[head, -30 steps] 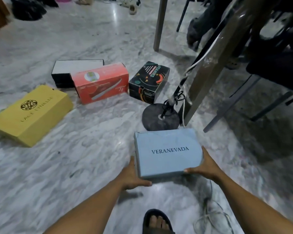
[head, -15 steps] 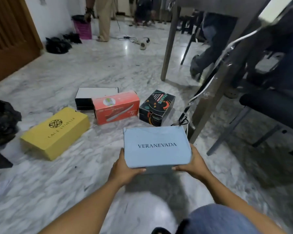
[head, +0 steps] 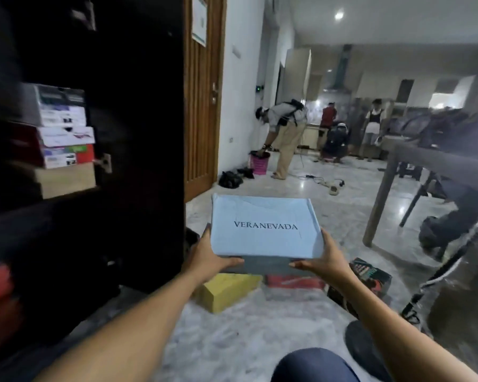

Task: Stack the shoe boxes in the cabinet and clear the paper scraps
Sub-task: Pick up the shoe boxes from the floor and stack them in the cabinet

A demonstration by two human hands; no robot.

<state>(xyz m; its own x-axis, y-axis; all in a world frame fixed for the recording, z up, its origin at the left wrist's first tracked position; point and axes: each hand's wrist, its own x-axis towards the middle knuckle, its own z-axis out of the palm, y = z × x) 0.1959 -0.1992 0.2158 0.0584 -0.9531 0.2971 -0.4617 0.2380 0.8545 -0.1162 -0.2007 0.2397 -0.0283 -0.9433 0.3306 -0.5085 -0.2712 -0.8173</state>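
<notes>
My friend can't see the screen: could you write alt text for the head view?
The left hand and right hand hold a blue box lettered VERANEVADA in mid-air by its near corners. A dark cabinet with stacked boxes stands at left; a yellow box, red box and black box lie on the floor below.

My pale blue rectangular cardboard shoe box (head: 265, 224) looks matt and slightly creased; below it, the grey-veined marble floor (head: 232, 340) shines glossy.
</notes>
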